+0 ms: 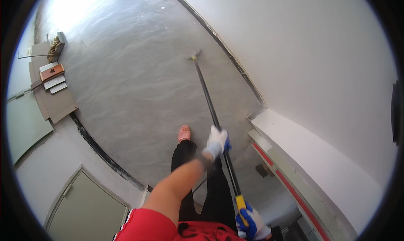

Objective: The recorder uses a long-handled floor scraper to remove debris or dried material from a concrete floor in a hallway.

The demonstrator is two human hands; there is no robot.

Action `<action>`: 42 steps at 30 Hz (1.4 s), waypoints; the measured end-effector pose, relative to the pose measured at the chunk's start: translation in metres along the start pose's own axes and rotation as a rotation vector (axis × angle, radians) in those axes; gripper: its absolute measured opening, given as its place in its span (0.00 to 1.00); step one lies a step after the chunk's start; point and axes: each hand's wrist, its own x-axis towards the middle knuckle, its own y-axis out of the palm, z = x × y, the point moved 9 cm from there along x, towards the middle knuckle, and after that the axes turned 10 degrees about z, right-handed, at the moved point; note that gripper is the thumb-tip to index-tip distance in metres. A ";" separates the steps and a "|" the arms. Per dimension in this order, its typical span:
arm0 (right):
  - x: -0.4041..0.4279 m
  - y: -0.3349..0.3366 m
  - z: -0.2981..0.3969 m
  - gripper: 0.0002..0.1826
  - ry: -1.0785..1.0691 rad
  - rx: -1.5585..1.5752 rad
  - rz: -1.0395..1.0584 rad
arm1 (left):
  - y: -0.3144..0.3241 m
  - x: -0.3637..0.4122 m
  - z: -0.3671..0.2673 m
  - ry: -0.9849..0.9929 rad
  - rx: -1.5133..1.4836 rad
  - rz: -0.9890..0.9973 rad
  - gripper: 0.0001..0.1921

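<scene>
A black long-handled tool point(205, 91) slopes from beside my body out to the grey floor point(132, 83). Its small head point(194, 55), yellow at the joint, is blurred, so its exact kind is unclear. My left hand point(217, 141), in a white and blue work glove, is wrapped around the middle of the pole. Lower right, near my hip, my right hand point(252, 222) wears a matching glove and grasps the yellow end grip point(241, 206). The pole passes over my right leg.
Flat cardboard point(61, 107) with an orange box point(52, 73) lies along the left wall. A dark unfinished strip point(221, 42) edges the white wall point(300, 51) at right. Nearby is a door frame with a red strip point(293, 190). My pink slipper point(184, 133) stands on the floor.
</scene>
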 end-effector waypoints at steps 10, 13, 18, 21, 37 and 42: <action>-0.039 -0.042 -0.027 0.14 -0.168 -0.243 -0.141 | 0.068 -0.021 0.082 -0.173 -0.086 0.121 0.13; -0.044 -0.066 -0.049 0.15 0.098 0.185 -0.278 | 0.071 0.004 0.055 0.189 -0.303 0.128 0.12; -0.013 -0.036 0.037 0.23 -0.167 -0.295 -0.020 | -0.020 0.019 -0.044 0.157 0.547 -0.129 0.20; -0.025 -0.014 0.059 0.17 -0.250 -0.276 0.036 | -0.059 -0.053 -0.081 0.334 0.380 -0.122 0.18; -0.020 0.019 0.106 0.25 -0.447 -1.647 -0.129 | -0.008 -0.676 -0.226 1.798 0.407 -0.169 0.25; -0.036 0.037 0.090 0.26 -0.673 -1.932 -0.104 | 0.008 -0.831 -0.140 2.361 0.544 -0.556 0.33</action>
